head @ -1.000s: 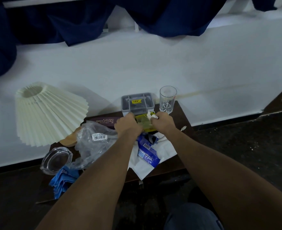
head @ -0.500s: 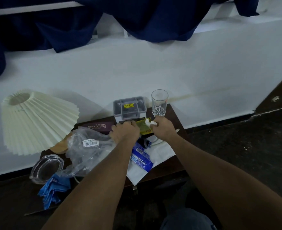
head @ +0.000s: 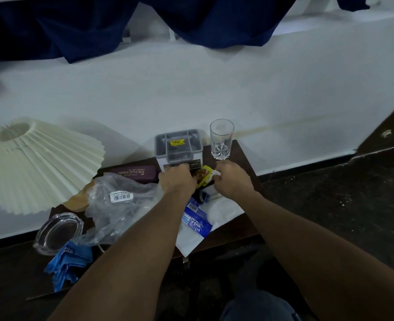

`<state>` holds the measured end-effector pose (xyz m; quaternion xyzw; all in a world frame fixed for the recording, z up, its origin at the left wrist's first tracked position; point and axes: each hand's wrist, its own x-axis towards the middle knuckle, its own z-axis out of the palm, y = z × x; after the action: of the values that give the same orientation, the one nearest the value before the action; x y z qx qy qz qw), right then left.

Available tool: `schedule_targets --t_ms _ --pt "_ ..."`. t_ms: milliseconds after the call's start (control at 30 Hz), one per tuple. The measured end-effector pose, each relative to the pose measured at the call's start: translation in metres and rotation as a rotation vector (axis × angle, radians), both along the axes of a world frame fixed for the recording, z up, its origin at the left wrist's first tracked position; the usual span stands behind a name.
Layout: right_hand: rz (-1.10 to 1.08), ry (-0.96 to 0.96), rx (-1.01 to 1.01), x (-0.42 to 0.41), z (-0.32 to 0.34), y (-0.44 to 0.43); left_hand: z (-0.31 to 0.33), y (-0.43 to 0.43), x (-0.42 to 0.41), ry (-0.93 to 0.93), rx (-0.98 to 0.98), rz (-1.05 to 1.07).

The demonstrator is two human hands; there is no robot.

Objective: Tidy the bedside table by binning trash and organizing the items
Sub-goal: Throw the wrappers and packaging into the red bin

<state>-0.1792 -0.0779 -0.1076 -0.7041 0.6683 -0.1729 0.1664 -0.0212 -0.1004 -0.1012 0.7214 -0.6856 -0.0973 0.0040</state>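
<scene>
On the dark bedside table, my left hand and my right hand meet in front of a grey compartment organizer. Both pinch a yellow wrapper; my right hand also clutches a white crumpled tissue. Below the hands lie a blue wrapper on a white paper sheet and a crumpled clear plastic bag with a barcode label. A maroon spectacle case lies left of the organizer.
A drinking glass stands right of the organizer. A pleated cream lampshade leans at the left. A glass ashtray and a blue cloth sit at the table's front left. White wall behind, dark floor to the right.
Both hands stayed together on the yellow wrapper and tissue. The view shifted slightly, so the table sits a little lower and left in frame.
</scene>
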Motion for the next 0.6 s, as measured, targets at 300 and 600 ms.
schedule_targets --t_ms 300,600 --pt "-0.226 -0.033 -0.039 -0.017 0.008 0.001 -0.001 -0.003 -0.023 -0.085 0.029 0.012" --pt "-0.442 -0.112 0.003 -0.038 0.023 0.018 0.038 0.012 -0.067 0.117 -0.111 -0.068"
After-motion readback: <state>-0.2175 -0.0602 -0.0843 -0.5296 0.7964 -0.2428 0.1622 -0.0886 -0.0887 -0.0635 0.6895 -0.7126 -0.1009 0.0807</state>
